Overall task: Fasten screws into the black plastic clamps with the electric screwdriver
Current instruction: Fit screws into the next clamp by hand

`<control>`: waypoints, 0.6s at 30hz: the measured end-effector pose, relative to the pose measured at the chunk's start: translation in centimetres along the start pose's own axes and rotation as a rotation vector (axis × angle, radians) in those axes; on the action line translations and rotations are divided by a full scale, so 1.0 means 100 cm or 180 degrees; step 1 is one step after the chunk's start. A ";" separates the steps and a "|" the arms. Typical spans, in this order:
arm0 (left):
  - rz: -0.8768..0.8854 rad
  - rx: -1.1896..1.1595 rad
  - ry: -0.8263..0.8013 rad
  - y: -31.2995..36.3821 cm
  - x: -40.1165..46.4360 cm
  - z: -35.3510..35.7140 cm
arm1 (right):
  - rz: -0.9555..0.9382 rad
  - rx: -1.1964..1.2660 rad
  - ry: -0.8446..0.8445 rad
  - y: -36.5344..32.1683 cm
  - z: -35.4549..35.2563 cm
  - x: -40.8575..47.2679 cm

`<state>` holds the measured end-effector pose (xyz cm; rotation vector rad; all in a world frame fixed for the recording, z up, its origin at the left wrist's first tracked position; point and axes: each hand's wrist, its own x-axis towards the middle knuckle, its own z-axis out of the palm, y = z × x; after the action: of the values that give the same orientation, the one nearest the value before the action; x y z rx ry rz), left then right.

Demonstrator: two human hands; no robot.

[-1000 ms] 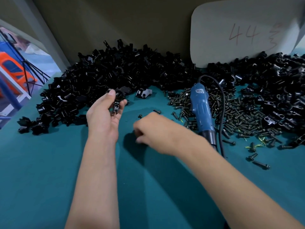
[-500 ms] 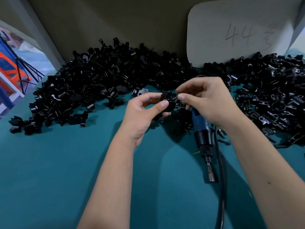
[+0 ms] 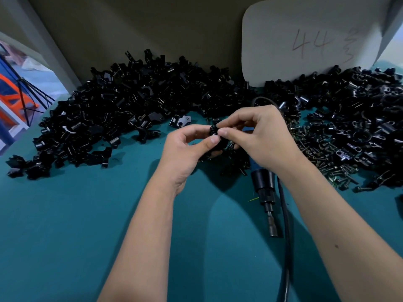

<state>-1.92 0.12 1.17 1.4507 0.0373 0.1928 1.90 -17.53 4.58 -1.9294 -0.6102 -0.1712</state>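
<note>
My left hand grips a black plastic clamp above the middle of the teal table. My right hand meets it from the right, thumb and forefinger pinching at the clamp's top; a screw between them cannot be made out. The electric screwdriver lies on the table under my right hand, its blue body mostly hidden, black nose and bit pointing toward me. Loose screws lie in a heap to the right.
A large pile of black clamps fills the back left, another pile the back right. The screwdriver's black cable runs toward the near edge. A white board marked 44 leans on the back wall.
My left hand carried a clamp from the left pile to the centre. My right hand came up off the table to meet it; since half a second ago both hands barely moved.
</note>
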 end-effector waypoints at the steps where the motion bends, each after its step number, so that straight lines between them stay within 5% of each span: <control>1: -0.0005 -0.0052 0.0052 0.000 0.000 -0.001 | 0.0042 -0.0005 -0.0085 -0.001 -0.001 0.001; 8: -0.0337 -0.1222 0.0887 0.009 0.005 -0.019 | 0.0286 -0.1962 0.0610 0.014 -0.023 0.006; 18: -0.0747 -0.2066 0.1456 0.010 0.005 -0.033 | 0.0401 -0.3187 -0.0506 0.008 0.027 -0.008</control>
<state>-2.01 3.51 1.82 0.7259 0.4738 0.3072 1.17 -15.67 2.47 -2.9630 -0.5451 -0.2778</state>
